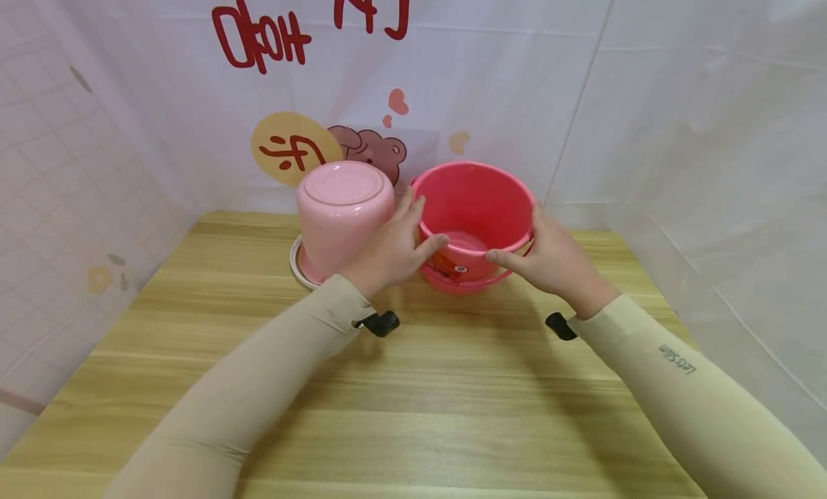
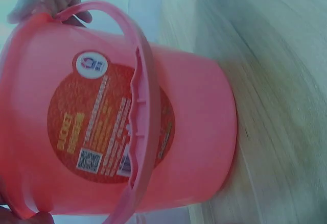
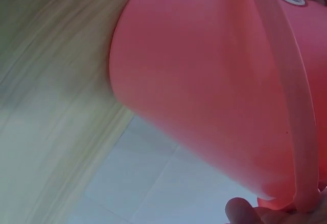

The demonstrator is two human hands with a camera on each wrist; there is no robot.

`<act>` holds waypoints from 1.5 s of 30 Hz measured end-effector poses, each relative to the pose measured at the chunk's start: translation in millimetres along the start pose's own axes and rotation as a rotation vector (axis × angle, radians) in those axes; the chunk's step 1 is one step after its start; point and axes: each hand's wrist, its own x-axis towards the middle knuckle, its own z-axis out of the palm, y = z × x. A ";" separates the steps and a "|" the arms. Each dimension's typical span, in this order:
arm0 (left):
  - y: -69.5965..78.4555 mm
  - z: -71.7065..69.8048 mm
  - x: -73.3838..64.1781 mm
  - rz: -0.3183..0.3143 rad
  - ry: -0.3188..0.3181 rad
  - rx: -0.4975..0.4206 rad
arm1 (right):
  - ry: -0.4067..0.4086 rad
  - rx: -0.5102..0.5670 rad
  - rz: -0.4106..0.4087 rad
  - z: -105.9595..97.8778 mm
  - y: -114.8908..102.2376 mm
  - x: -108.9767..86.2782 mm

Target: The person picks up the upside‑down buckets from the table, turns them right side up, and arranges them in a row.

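Note:
A bright pink-red plastic bucket (image 1: 481, 197) stands mouth up toward the back of the table. My left hand (image 1: 390, 251) holds its rim on the left, thumb lying over the front edge. On the right side my right hand (image 1: 549, 255) grips the rim, its thumb also at the front. The bucket's handle (image 2: 147, 106) hangs down across the front, partly over a round red label (image 2: 76, 127) with a QR code. In the right wrist view, the bucket wall (image 3: 194, 71) reaches down to the wooden surface, with right-hand fingers (image 3: 245, 214) at the rim.
Close left of the bucket, a glossy light pink pot (image 1: 342, 226) sits upside down, its pale rim (image 1: 296, 266) on the wooden table (image 1: 413, 413). White printed curtains (image 1: 504, 68) enclose the back and sides. Black wrist mounts (image 1: 381, 324) stick out below both wrists.

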 end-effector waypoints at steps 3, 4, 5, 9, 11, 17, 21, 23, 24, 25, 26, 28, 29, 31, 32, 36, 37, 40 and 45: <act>0.4 2.2 2.3 -0.011 0.003 0.008 | 0.010 0.009 0.005 1.9 -1.2 1.5; 0.5 2.7 2.9 -0.016 0.005 0.010 | 0.013 0.012 0.007 2.4 -1.6 2.1; 0.5 3.1 3.7 -0.022 0.007 0.013 | 0.015 0.015 0.011 2.9 -1.7 2.8; 0.5 4.5 6.8 -0.045 0.012 0.010 | 0.026 0.020 0.031 4.9 -2.2 4.3; 0.2 5.2 8.3 -0.059 0.012 0.001 | 0.032 0.016 0.038 5.6 -1.9 4.9; -0.1 7.3 13.0 -0.083 0.021 -0.039 | 0.037 0.003 0.047 6.7 -1.0 7.5; -0.4 8.5 15.8 -0.092 0.035 -0.056 | 0.036 -0.018 0.094 6.8 -0.4 10.4; -0.6 9.0 17.0 -0.093 0.039 -0.055 | 0.034 -0.029 0.119 6.3 -0.1 11.3; -0.8 9.3 17.5 -0.094 0.039 -0.054 | 0.033 -0.031 0.129 6.1 -0.1 11.6; -0.8 9.5 17.8 -0.094 0.040 -0.054 | 0.032 -0.032 0.133 5.9 -0.1 11.6; -0.7 9.6 18.1 -0.096 0.040 -0.054 | 0.032 -0.034 0.137 5.6 -0.3 11.5; -0.4 9.8 18.4 -0.101 0.038 -0.053 | 0.033 -0.033 0.138 5.1 -0.7 10.9; -0.1 9.9 18.5 -0.104 0.038 -0.054 | 0.034 -0.030 0.135 5.0 -1.0 10.8; 0.4 9.9 18.6 -0.107 0.040 -0.057 | 0.038 -0.025 0.134 4.9 -1.7 10.6; 0.6 10.0 18.7 -0.108 0.040 -0.059 | 0.040 -0.021 0.135 4.9 -1.8 10.5; 0.3 10.5 19.8 -0.108 0.044 -0.071 | 0.042 -0.005 0.142 5.3 -2.0 11.0; 0.3 10.6 20.1 -0.108 0.044 -0.075 | 0.042 -0.002 0.144 5.5 -1.6 11.2; -0.4 10.9 21.3 -0.109 0.045 -0.081 | 0.041 -0.005 0.152 6.1 -0.2 12.3; -1.5 11.7 23.8 -0.121 0.046 -0.100 | 0.042 -0.008 0.156 7.2 2.4 15.3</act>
